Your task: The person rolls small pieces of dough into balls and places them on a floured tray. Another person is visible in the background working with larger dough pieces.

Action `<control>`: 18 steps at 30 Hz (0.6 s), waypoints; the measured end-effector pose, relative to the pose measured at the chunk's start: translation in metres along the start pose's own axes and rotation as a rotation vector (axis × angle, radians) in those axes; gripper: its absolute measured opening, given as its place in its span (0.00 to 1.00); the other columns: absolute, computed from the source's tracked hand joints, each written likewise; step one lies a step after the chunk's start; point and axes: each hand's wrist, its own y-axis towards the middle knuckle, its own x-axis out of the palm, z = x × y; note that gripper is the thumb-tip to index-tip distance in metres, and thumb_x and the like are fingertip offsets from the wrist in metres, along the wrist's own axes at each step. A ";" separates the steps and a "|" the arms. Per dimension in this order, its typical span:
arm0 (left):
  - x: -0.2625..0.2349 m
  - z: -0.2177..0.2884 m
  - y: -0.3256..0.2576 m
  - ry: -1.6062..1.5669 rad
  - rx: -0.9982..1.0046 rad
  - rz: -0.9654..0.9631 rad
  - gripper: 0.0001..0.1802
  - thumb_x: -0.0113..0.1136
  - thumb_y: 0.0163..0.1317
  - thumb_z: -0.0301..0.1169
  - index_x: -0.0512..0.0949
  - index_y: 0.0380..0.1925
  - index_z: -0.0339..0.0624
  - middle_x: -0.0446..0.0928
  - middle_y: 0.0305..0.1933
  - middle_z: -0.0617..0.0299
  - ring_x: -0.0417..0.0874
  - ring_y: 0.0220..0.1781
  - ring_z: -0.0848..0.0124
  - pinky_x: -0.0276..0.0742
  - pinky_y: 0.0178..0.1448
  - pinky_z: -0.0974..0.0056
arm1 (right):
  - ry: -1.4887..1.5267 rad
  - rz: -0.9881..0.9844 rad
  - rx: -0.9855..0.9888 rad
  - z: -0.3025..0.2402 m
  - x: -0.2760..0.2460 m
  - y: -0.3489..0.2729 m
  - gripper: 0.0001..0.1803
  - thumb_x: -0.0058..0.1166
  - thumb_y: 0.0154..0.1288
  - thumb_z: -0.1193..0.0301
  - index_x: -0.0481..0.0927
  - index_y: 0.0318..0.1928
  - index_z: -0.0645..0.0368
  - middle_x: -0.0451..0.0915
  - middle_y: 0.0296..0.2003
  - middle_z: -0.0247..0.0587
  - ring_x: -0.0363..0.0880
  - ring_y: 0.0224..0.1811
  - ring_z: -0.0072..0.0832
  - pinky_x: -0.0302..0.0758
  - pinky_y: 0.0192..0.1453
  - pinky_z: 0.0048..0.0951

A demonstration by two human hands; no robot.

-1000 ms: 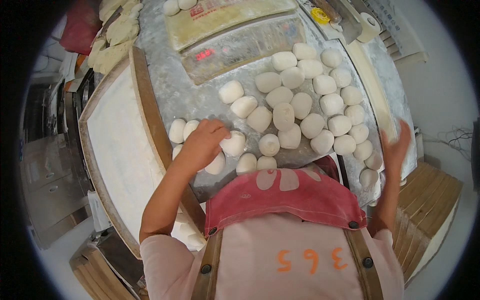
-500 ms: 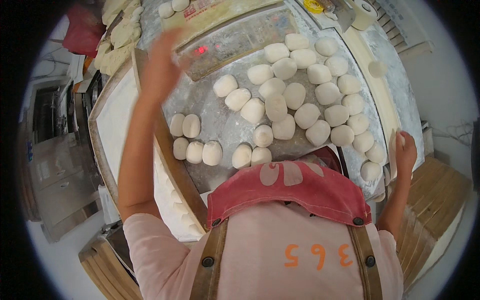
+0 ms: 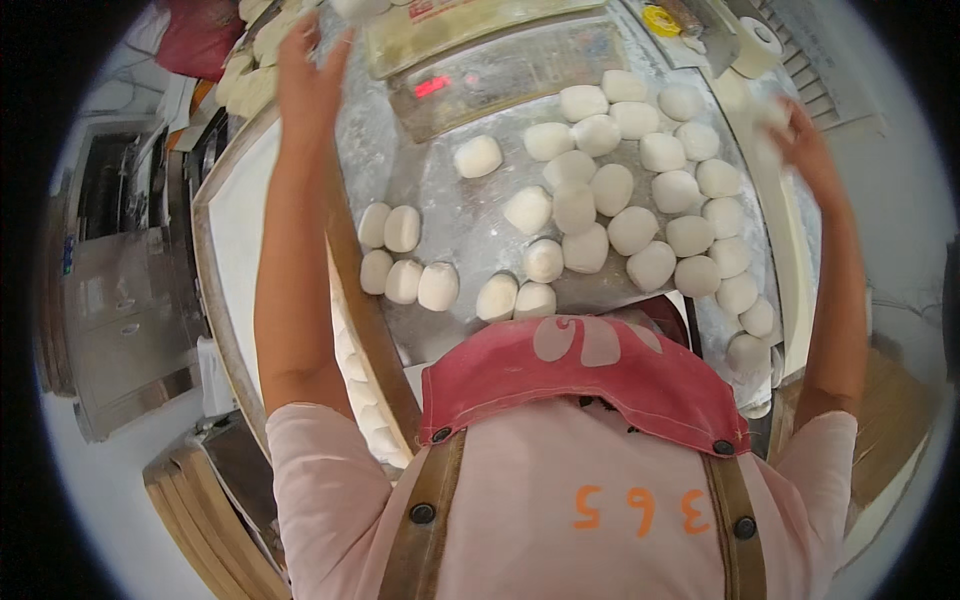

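Dough pieces [image 3: 574, 208] are lying across the counter [image 3: 375, 140]. Leftmost, a wood-edged tray [image 3: 365, 310] is standing; near its far end, the left hand [image 3: 313, 75] is hanging open, fingers apart. Five pieces are resting beside the tray, most others clustering rightward. Beside a pale strip [image 3: 765, 185], the right hand [image 3: 803, 150] is blurring; I cannot tell its grip.

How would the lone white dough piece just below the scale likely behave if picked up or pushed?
The dough piece would probably dent when gripped, as its smooth, slightly uneven shape suggests softness. White dusting on the grey tabletop might let it slide rather than stick. Being rounded but squat, it may rock more than roll.
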 end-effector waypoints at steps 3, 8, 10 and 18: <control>-0.028 0.005 -0.012 -0.049 -0.241 -0.245 0.31 0.70 0.59 0.34 0.72 0.62 0.38 0.76 0.62 0.51 0.75 0.63 0.58 0.68 0.68 0.57 | 0.468 0.175 -0.445 -0.082 -0.034 0.015 0.25 0.52 0.72 0.62 0.68 0.65 0.58 0.78 0.54 0.42 0.80 0.47 0.29 0.79 0.50 0.30; -0.033 -0.016 -0.138 0.144 -0.207 -0.869 0.37 0.71 0.57 0.47 0.70 0.64 0.45 0.67 0.67 0.44 0.69 0.69 0.49 0.65 0.72 0.52 | 0.524 0.210 -0.650 -0.151 -0.009 -0.016 0.20 0.53 0.69 0.64 0.73 0.57 0.63 0.79 0.50 0.42 0.82 0.37 0.32 0.79 0.45 0.29; -0.033 -0.015 -0.188 0.417 -0.177 -0.852 0.40 0.74 0.53 0.47 0.70 0.64 0.46 0.65 0.68 0.41 0.66 0.69 0.43 0.65 0.71 0.48 | 0.448 0.079 -0.493 -0.116 0.023 -0.019 0.20 0.57 0.68 0.65 0.78 0.57 0.60 0.80 0.53 0.37 0.81 0.42 0.23 0.75 0.52 0.26; -0.017 0.004 -0.180 0.578 -0.382 -0.864 0.40 0.75 0.49 0.44 0.71 0.60 0.39 0.62 0.71 0.42 0.66 0.67 0.40 0.67 0.70 0.48 | 0.570 0.306 0.149 0.060 0.011 -0.130 0.17 0.56 0.71 0.70 0.77 0.56 0.65 0.79 0.52 0.40 0.81 0.42 0.27 0.80 0.50 0.28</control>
